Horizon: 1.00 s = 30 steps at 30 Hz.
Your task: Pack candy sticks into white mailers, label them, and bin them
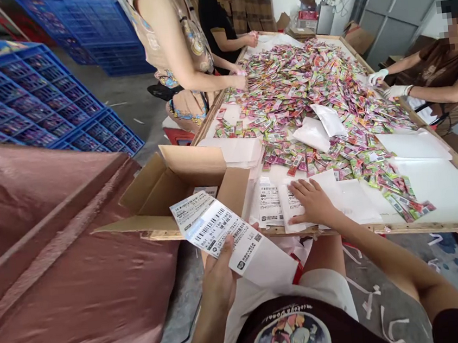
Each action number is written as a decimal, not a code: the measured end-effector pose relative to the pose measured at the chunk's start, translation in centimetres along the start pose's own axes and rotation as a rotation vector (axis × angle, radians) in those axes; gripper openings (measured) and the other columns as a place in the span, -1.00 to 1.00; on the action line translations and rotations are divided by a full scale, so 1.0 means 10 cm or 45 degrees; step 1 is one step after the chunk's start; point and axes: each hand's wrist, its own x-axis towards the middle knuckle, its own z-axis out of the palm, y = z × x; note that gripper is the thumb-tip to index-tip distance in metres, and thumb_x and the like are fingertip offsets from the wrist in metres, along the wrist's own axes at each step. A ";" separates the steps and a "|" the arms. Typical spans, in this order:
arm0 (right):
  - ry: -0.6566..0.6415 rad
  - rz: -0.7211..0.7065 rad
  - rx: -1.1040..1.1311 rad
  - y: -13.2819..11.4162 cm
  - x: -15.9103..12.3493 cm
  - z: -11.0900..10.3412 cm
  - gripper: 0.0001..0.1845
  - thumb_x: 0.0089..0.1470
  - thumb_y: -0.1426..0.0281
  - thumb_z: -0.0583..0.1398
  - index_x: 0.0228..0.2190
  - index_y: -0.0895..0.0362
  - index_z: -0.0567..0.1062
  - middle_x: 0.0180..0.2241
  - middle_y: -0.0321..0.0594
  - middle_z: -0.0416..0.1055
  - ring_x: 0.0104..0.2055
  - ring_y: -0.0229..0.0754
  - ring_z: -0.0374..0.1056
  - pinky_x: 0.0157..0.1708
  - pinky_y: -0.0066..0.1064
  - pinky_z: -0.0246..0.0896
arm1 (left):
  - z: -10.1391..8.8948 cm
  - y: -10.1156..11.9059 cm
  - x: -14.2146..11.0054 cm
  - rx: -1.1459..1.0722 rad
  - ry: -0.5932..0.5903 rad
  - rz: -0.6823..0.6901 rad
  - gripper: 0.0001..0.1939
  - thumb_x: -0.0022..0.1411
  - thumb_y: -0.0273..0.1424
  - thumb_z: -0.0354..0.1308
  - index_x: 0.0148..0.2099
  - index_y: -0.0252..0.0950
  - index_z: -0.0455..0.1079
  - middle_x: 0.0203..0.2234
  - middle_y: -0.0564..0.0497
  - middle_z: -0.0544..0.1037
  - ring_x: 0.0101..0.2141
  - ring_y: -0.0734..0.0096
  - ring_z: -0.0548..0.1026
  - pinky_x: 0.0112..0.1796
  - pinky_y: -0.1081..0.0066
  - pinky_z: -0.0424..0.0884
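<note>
My left hand (222,273) grips a sheet of printed shipping labels (223,232) with barcodes, thumb on top, tilted above my lap. Its far end reaches over the near flap of an open cardboard box (193,164). Fingers spread, my right hand (312,202) lies flat on white mailer bags (328,185) at the table's near edge. Beside that hand, to its left, another white bag with a shipping label (270,202) rests on the table. A stack of white bags (237,151) sits behind the box.
Small colourful packets (302,87) are heaped over the table, with two white filled pouches (314,129) on them. Several co-workers stand or sit around it. Blue crates (29,100) and a brown wrapped bulk (58,255) are at left. Paper strips (388,324) litter the floor.
</note>
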 end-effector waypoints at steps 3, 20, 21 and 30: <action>-0.091 0.064 -0.004 0.05 -0.01 -0.07 0.08 -0.03 -0.23 0.17 0.32 0.14 0.12 0.37 0.01 -0.01 0.39 0.18 -0.13 0.33 0.08 -0.36 | -0.01 -0.08 0.07 0.066 0.047 0.051 -0.23 -0.04 -0.11 0.43 0.18 -0.31 0.37 -0.06 -0.21 0.64 0.06 -0.10 0.51 0.03 0.02 0.47; -0.315 0.628 0.337 0.60 0.29 -0.26 -0.16 0.11 -0.28 -0.04 -0.01 0.16 0.47 0.01 0.08 0.46 0.01 0.14 0.38 -0.07 -0.21 0.20 | -0.18 -0.32 0.30 0.253 0.142 0.101 -0.42 0.01 -0.08 0.39 0.02 -0.28 0.51 -0.07 -0.16 0.64 0.07 -0.05 0.51 0.10 0.06 0.41; -0.383 0.629 0.356 0.60 0.34 -0.22 -0.12 0.09 -0.31 -0.06 -0.01 0.17 0.47 0.02 0.10 0.46 0.01 0.16 0.39 -0.08 -0.21 0.20 | -0.20 -0.31 0.28 0.255 0.142 0.074 -0.42 0.01 -0.08 0.39 0.02 -0.28 0.51 -0.08 -0.16 0.65 0.06 -0.07 0.52 0.05 0.06 0.45; -0.370 0.644 0.625 0.74 0.39 0.01 -0.23 0.08 -0.27 0.00 -0.11 0.13 0.47 -0.09 -0.01 0.50 -0.12 0.01 0.41 -0.22 -0.35 0.17 | -0.28 -0.33 0.29 0.180 0.110 0.050 -0.49 0.11 -0.18 0.35 0.09 -0.25 0.46 -0.04 -0.15 0.63 0.05 -0.02 0.53 0.03 0.06 0.48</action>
